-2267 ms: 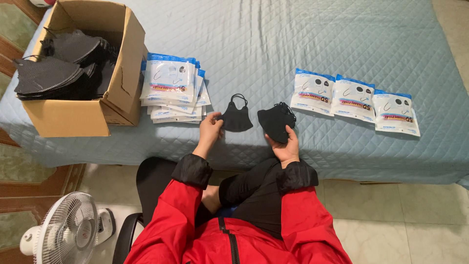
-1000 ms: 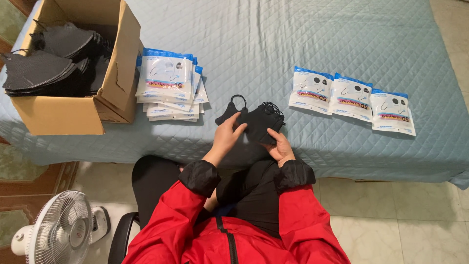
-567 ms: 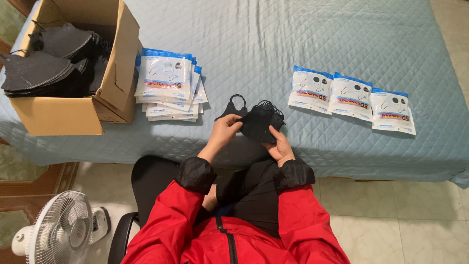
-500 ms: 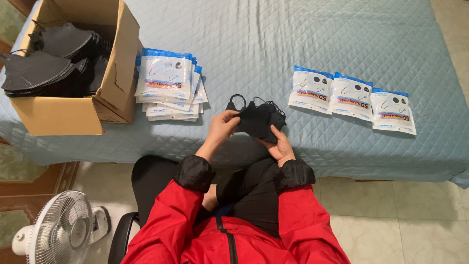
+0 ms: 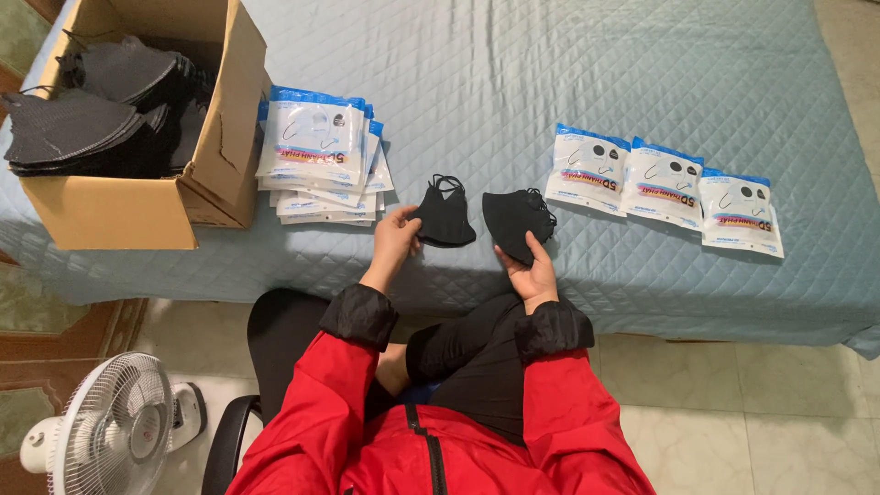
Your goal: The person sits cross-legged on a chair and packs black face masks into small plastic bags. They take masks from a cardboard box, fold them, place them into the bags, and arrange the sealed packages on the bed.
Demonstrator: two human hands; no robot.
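Observation:
My left hand (image 5: 396,235) pinches the left edge of a single black face mask (image 5: 445,214) lying on the blue quilted bed (image 5: 513,82). Just to its right, my right hand (image 5: 529,270) holds the lower edge of a small stack of folded black masks (image 5: 513,220) resting on the quilt near the bed's front edge. The two are a small gap apart.
A cardboard box (image 5: 137,206) full of black masks stands at the left. Beside it lies a pile of white-and-blue mask packets (image 5: 321,156). Three more packets (image 5: 662,183) lie in a row at the right. A white fan (image 5: 105,426) stands on the floor at lower left.
My left hand drew one black mask off the stack and moved it left, so the mask and the stack now lie apart. My right hand stayed on the stack.

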